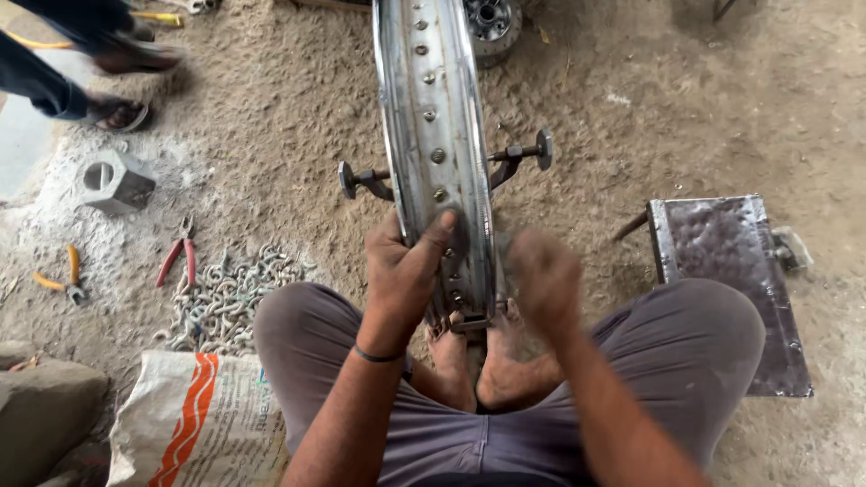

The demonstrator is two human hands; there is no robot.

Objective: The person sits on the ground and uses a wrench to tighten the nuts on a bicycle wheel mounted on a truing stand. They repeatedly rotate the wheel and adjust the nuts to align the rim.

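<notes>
On the sandy floor (686,108), between our bent knees, we see a shiny metal wheel rim (431,108) standing upright on its edge, carried on a truing stand (519,155) whose threaded arms end in round knobs on either side. Our bare feet (478,361) rest at the rim's lower end. Our left hand (404,271) is closed on the rim's near part, the thumb laid across its inner channel with the spoke holes and the fingers wrapped over the left edge, so its grip has firm hold of the rim. Our right hand (544,280) sits just beside the rim's right edge; it is blurred, and we cannot tell how far its grip is open or whether it touches the rim. Left of us lie a heap of chain (225,298), red-handled pliers (180,260), yellow-handled pliers (65,278) and a grey metal block (115,182). A white and orange sack (203,419) lies by our left knee, and a dented metal plate (731,261) lies to our right. Another person's sandalled feet (122,86) stand at the top left.
</notes>
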